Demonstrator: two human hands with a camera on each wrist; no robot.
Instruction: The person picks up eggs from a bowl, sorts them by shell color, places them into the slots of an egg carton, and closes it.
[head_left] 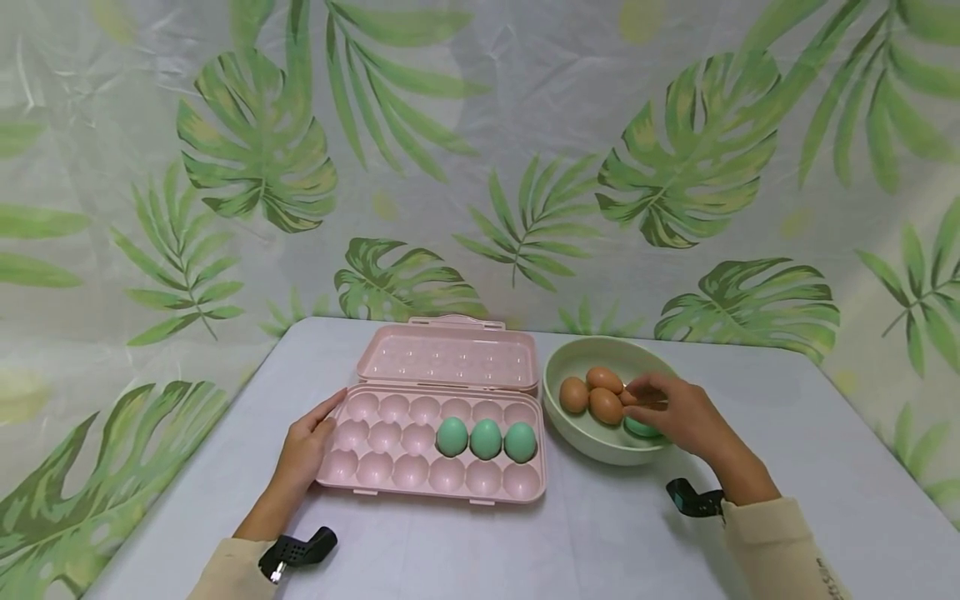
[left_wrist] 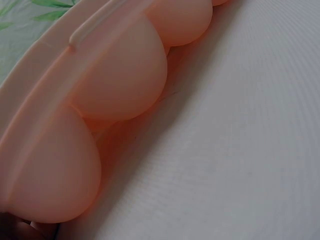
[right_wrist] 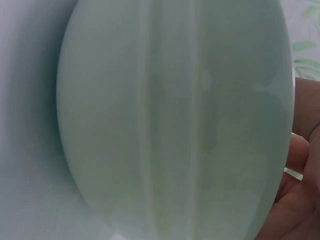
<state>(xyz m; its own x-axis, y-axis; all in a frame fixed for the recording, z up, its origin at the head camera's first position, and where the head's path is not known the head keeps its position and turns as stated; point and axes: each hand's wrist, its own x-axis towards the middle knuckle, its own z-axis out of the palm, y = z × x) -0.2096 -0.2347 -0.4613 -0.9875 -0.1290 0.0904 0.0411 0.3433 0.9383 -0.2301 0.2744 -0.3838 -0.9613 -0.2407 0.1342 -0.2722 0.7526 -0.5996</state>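
A pink egg carton (head_left: 382, 481) lies with its lid tipped back. Three green eggs (head_left: 486, 439) stand in the right half of its middle row. My left hand (head_left: 302, 450) grips the carton's left edge; in the left wrist view the undersides of the cups (left_wrist: 120, 75) show, with a bit of finger at the lower left corner. My right hand (head_left: 678, 414) reaches over the right rim of a pale green bowl (head_left: 600, 450), its thumb and fingers pinching a mostly hidden brown egg (head_left: 627, 398). Below the hand is a green egg (head_left: 640, 427). Beside it lie several brown eggs (head_left: 606, 406).
The carton's open lid (head_left: 450, 358) lies toward the back, close to the bowl's left side. All stands on a table with a white cloth (head_left: 600, 533). A leaf-patterned sheet (head_left: 525, 125) hangs behind it. Black wrist devices (head_left: 300, 550) sit near both sleeves.
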